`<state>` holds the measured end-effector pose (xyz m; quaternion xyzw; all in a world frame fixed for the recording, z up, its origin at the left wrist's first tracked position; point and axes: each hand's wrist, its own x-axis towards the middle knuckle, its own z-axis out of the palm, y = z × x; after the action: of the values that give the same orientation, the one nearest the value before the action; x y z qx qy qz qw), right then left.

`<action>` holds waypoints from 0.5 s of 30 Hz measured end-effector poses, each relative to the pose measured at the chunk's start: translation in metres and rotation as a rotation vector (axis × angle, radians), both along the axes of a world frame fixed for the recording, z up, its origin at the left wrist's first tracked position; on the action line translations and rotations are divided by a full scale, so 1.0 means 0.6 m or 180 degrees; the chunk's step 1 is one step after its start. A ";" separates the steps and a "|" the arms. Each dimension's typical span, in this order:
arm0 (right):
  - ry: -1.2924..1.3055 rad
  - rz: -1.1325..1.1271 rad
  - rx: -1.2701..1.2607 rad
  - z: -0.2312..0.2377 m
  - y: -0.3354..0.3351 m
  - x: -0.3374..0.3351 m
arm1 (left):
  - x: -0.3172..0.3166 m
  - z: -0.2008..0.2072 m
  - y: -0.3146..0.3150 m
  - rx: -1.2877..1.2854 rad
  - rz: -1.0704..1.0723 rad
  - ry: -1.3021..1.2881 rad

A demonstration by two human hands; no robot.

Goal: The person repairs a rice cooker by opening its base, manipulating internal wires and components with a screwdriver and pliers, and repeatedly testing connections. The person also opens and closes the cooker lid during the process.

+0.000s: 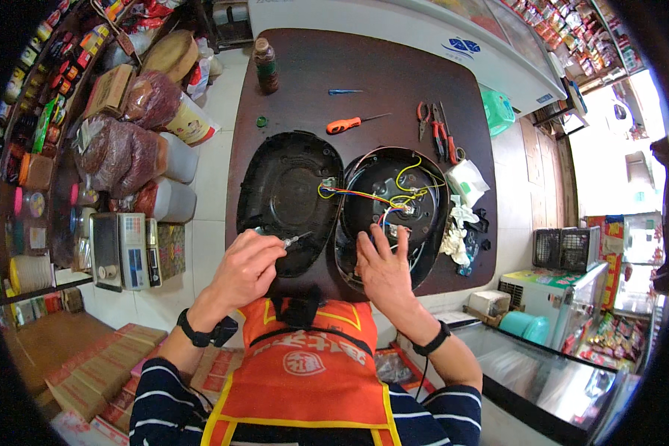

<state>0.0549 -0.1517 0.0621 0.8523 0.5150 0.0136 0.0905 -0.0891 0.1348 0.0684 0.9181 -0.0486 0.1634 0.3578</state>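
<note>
Red apron (305,364) with yellow edging lies nearest, just below the wired half (383,186) of an opened black appliance; that half sits on a dark table (312,56), with an upturned black shell (275,189) close against its left side and coloured wires (372,196) running across between them; the right hand (386,271) rests on the near part of the wired half, fingers spread, though whether a fingertip presses a wire I cannot tell; the left hand (247,262) pinches a slim screwdriver (297,239) over the shell, left of the wired half.

Handling near these leads, I judge, calls for a steadying palm on the wired half, the tip kept off the insulation, and slack left so no joint is tugged.

Beyond the wired half lie an orange screwdriver (343,125) and red-handled pliers (440,141); a bottle (266,70), beyond it and leftward, holds something dark; well left of it, clear bags (119,152) bulge with dark reddish stuff beside pale tubs (178,156), contents hidden.
</note>
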 end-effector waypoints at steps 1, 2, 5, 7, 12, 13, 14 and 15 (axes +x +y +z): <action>0.0009 -0.0094 0.0004 0.016 -0.010 0.002 | 0.000 0.001 -0.002 0.0002 0.0012 0.0015; 0.0132 -0.0199 0.0227 0.033 -0.021 0.000 | 0.001 0.003 -0.003 0.0007 -0.0005 0.0032; 0.0261 -0.0526 0.0483 0.074 -0.060 0.007 | 0.007 0.006 -0.011 0.0034 -0.0012 0.0034; 0.0418 -0.0909 0.0749 0.094 -0.107 0.020 | 0.012 0.010 -0.017 0.0056 0.0016 0.0040; 0.0950 -0.1848 0.2076 0.041 -0.253 0.100 | 0.034 0.025 -0.036 -0.0012 0.0093 -0.0001; 0.1221 -0.2244 0.2230 0.017 -0.281 0.113 | 0.038 0.029 -0.042 -0.0032 0.0087 -0.0045; 0.1408 -0.2379 0.2324 -0.005 -0.311 0.121 | 0.042 0.033 -0.048 -0.0045 0.0089 -0.0088; 0.1722 -0.2569 0.2581 -0.031 -0.333 0.131 | 0.046 0.037 -0.052 -0.0048 0.0082 -0.0078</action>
<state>0.1336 -0.3516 0.0436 0.9193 0.1115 -0.0434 -0.3750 -0.0617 0.1033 0.0904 0.9138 -0.0399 0.1796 0.3620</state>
